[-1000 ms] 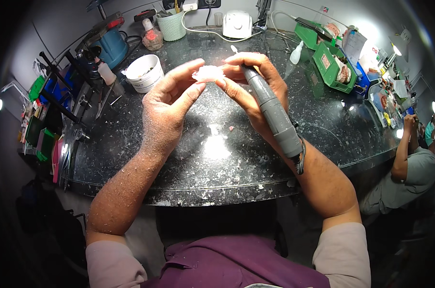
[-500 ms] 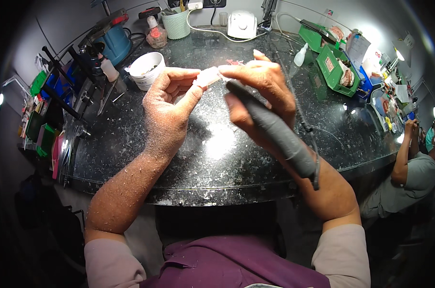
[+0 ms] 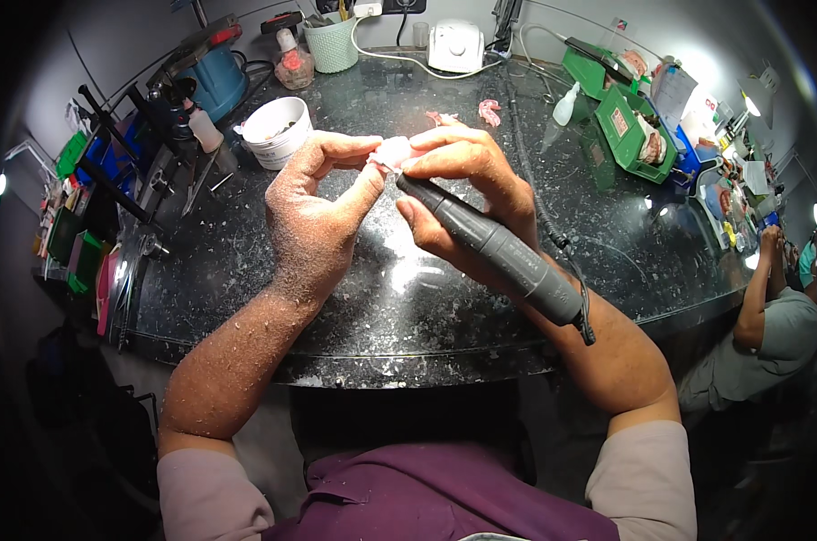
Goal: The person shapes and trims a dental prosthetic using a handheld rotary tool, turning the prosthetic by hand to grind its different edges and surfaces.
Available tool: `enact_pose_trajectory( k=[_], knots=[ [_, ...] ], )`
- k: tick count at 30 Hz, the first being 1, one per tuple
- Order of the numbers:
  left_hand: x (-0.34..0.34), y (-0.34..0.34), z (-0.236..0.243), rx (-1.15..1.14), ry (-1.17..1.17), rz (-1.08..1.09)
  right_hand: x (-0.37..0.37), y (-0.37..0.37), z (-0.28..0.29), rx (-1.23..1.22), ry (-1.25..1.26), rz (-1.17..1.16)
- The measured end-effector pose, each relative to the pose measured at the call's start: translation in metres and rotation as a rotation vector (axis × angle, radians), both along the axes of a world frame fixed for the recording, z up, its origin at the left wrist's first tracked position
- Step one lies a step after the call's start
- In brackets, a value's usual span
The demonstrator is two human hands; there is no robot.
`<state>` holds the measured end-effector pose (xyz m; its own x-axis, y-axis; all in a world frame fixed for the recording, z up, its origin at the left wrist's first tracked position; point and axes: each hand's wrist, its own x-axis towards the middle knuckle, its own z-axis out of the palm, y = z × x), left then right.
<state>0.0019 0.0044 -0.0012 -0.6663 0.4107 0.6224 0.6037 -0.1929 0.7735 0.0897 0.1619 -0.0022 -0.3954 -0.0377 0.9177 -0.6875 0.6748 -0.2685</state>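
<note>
My left hand point(image 3: 311, 209), coated in pale dust, pinches a small pinkish-white denture piece point(image 3: 394, 153) between thumb and fingers. In my right hand point(image 3: 490, 176) is a dark grey rotary handpiece point(image 3: 508, 260), slanting down to the right with its front end close to the piece. Fingers of the right hand rest at the piece's right side. The handpiece's bit is too small to make out. Behind my right fingers, two pink denture pieces lie on the bench, one a curved pink arch point(image 3: 490, 113).
The black bench point(image 3: 372, 338) is strewn with white dust. A white tub point(image 3: 280, 144) stands beside my left hand. Farther back are a pink-stained bottle point(image 3: 293, 68), a tool cup point(image 3: 332, 47) and a white box point(image 3: 454, 47). Green trays point(image 3: 627, 144) with dental models sit right; another person point(image 3: 769, 316) sits beyond.
My right hand and the handpiece have shifted left and turned slightly, the handpiece's front end nearer the piece. The curved arch behind has come into view. The left hand has barely moved.
</note>
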Motion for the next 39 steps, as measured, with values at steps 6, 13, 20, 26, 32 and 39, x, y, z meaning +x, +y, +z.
enact_pose_trajectory(
  k=[6, 13, 20, 26, 32, 39],
  knots=[
    [-0.001, -0.001, 0.000, -0.012, 0.021, 0.015, -0.002, 0.000, 0.000, 0.003, 0.004, 0.028],
    [-0.001, -0.001, 0.001, -0.033, 0.048, 0.033, -0.003, 0.002, -0.002, 0.013, -0.013, 0.035],
    [0.003, 0.000, 0.002, 0.023, 0.052, 0.052, -0.002, -0.002, -0.003, -0.060, 0.054, 0.047],
    [0.001, -0.003, 0.002, -0.020, 0.308, 0.097, 0.002, -0.005, 0.004, 0.021, 0.149, 0.071],
    [0.002, -0.003, 0.000, -0.007, 0.253, 0.107, 0.008, -0.007, 0.001, -0.009, 0.043, 0.047],
    [0.003, -0.005, 0.000, 0.007, 0.154, 0.080, 0.005, -0.008, 0.002, -0.004, 0.045, 0.057]
  ],
)
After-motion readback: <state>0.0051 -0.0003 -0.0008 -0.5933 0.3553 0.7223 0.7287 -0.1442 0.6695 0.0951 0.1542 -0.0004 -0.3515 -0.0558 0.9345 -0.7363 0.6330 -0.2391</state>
